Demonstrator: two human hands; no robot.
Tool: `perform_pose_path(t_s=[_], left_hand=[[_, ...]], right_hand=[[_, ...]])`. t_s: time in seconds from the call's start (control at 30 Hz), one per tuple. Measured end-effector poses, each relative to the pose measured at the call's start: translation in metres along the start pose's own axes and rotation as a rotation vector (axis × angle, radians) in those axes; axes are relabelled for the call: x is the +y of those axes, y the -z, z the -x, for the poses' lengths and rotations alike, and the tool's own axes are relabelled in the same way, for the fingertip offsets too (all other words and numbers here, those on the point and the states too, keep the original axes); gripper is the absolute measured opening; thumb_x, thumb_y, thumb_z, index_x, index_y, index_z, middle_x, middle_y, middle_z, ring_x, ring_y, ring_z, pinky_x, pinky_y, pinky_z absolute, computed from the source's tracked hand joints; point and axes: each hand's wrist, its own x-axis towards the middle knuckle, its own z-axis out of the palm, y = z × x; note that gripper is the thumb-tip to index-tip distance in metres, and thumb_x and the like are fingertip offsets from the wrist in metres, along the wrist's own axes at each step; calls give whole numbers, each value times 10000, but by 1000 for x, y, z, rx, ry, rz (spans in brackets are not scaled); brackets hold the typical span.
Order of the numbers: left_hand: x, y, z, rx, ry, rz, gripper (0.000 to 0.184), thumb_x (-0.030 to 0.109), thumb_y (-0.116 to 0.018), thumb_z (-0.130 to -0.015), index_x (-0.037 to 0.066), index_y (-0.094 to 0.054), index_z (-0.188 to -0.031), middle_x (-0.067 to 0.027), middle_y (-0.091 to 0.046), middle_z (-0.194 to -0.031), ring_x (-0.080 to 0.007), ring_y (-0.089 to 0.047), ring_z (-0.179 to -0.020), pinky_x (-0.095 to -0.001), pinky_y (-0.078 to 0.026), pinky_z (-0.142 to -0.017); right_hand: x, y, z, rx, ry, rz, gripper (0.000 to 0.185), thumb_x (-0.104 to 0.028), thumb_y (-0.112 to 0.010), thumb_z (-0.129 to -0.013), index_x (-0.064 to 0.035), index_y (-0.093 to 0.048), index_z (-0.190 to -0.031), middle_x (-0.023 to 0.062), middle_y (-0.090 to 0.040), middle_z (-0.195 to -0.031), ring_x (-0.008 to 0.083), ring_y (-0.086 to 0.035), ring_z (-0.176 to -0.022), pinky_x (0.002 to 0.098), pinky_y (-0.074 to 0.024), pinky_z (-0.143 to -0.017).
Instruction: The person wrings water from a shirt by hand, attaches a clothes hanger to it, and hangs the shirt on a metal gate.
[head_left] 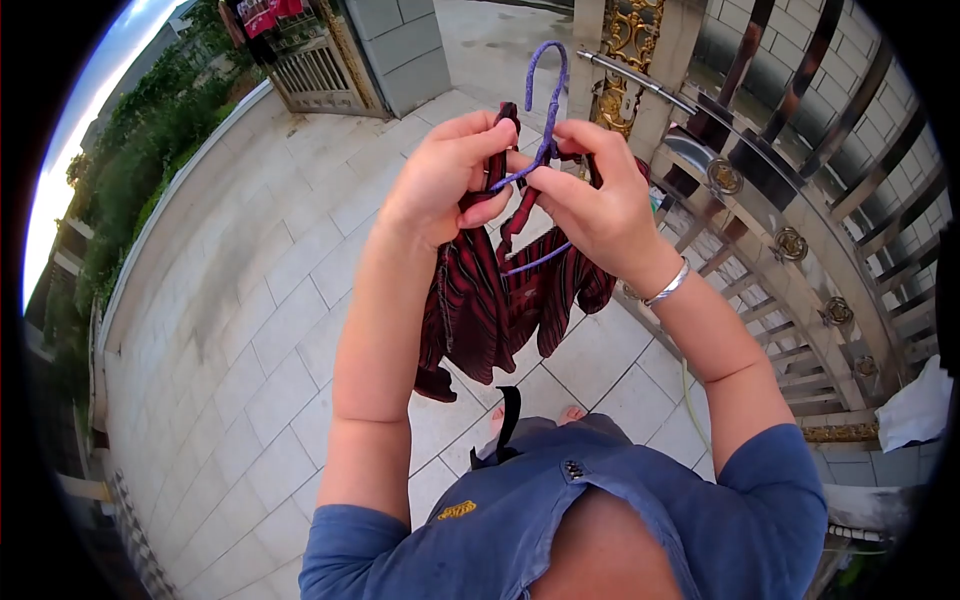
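A dark red and black striped garment (485, 310) hangs below both hands. Its collar edge is pinched in my left hand (450, 175), whose thumb presses against the fingers. A purple hanger (550, 100) has its hook pointing up between the hands, and part of its lower bar shows inside the garment. My right hand (605, 200), with a silver bracelet at the wrist, pinches the other side of the collar close to the base of the hook. Fingers and cloth hide part of the hanger.
Metal gate bars (820, 90) with round ornaments stand on the right, beside a metal rod (640, 78). A white cloth (915, 405) hangs at the far right. Pale floor tiles (250, 330) spread to a low wall on the left. Red clothing (268, 12) hangs at the upper left.
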Motion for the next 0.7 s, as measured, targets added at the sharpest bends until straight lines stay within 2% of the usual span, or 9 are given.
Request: perform_pose_path(t_s=[0.13,0.2,0.23,0.27,0.33,0.4,0.53,0.67,0.7], left_hand=[[4,3,6,-17,-24,19,137,158,-437,-864,28,-452,-824,-117,-580,-722,-80,-280,-277,-207,-164,-253],[3,1,9,23,-40,-62,154,182,-450,-863,41,-455,-803,-77,-579,-719,-86,-370,-326,-207,-197,-264],[3,2,9,35,-40,-53,162,193,-449,-868,43,-467,-808,-62,-573,-713,-90,-396,-340,-200,-200,-266],[3,2,9,28,-49,-55,162,193,-449,-868,43,-467,-808,-62,-573,-713,-90,-396,-340,-200,-200,-266],[3,-1,9,50,-108,-84,168,196,-449,-871,38,-480,-821,-53,-565,-708,-87,-398,-344,-191,-207,-270],[0,-2,9,45,-162,-94,142,152,-451,-867,37,-506,-928,-22,-537,-709,-88,-407,-369,-201,-244,-285],[-15,-3,3,109,-332,-64,174,109,-426,-873,30,-501,-1008,-33,-553,-782,-64,-427,-424,-185,-310,-340],[-14,-4,11,54,-414,-103,276,78,-403,-874,85,-476,-1140,42,-477,-648,-25,-398,-430,-164,-277,-365],[-15,-2,12,41,-431,-148,321,63,-398,-875,98,-446,-1190,31,-485,-695,-27,-396,-441,-164,-303,-390]], right_hand=[[-7,3,-10,150,40,-2,237,-27,-647,-602,-79,-554,-813,74,-537,-911,231,-517,-736,309,-431,-618],[-4,-6,-7,102,-176,-439,180,-15,-633,-649,-63,-561,-808,58,-578,-832,202,-529,-694,274,-428,-595],[-5,-11,-9,129,-249,-512,196,-15,-614,-702,-50,-544,-882,59,-596,-728,179,-534,-611,259,-424,-553],[-8,-15,-10,131,-240,-505,196,-15,-614,-702,-50,-544,-882,59,-596,-728,179,-534,-611,259,-424,-553],[-14,-25,-13,238,-542,-590,210,-30,-597,-742,-46,-494,-924,68,-590,-684,157,-533,-555,249,-419,-508],[-20,-27,-17,296,-646,-536,202,-62,-587,-767,-27,-430,-889,77,-582,-648,126,-545,-538,233,-415,-475],[-23,-24,-30,290,-525,-250,55,-18,-575,-705,-50,-568,-750,70,-568,-627,189,-540,-530,274,-420,-481],[-22,-30,-33,262,-409,-91,118,-24,-561,-702,-25,-601,-813,88,-557,-640,240,-531,-595,325,-421,-533],[-24,-28,-36,216,-437,-135,137,-27,-553,-711,-18,-598,-840,93,-553,-647,242,-529,-601,325,-420,-536]])
